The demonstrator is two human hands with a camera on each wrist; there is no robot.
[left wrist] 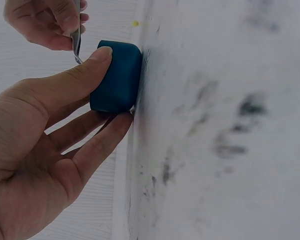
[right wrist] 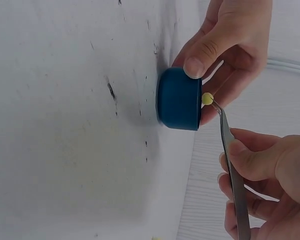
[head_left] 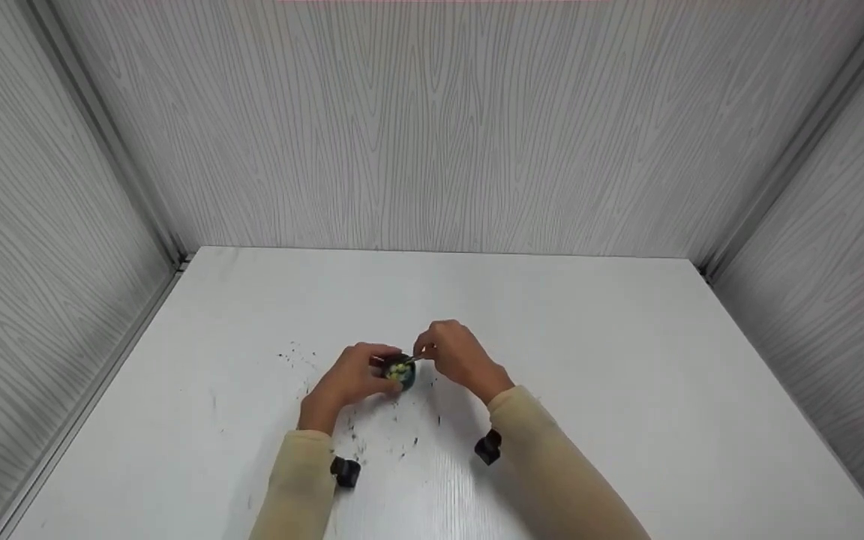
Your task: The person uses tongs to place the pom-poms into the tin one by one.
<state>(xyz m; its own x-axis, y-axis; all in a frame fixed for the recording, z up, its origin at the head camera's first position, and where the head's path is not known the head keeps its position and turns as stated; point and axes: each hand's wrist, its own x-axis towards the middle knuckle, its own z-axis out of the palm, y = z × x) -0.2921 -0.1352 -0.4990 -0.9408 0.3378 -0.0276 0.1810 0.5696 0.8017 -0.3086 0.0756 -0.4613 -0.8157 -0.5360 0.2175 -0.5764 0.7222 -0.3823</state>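
Note:
A small blue cup (right wrist: 179, 99) stands on the white tabletop, and the head view shows yellow and pale little balls (head_left: 400, 371) inside it. My left hand (head_left: 349, 377) holds the cup from the left, thumb on the near side and fingers round the far side. Between thumb and fingers of my right hand (head_left: 462, 354) are bent-tip metal tweezers (right wrist: 236, 182). Their tip meets a yellow ball (right wrist: 207, 98) at the cup's rim; whether the ball is fully gripped is hard to tell.
A single yellow ball (left wrist: 135, 23) lies on the tabletop beyond the cup. Dark smudges (head_left: 353, 431) mark the white table (head_left: 589, 337) around the hands. Wood-grain panels (head_left: 432, 127) enclose the table at the back and both sides.

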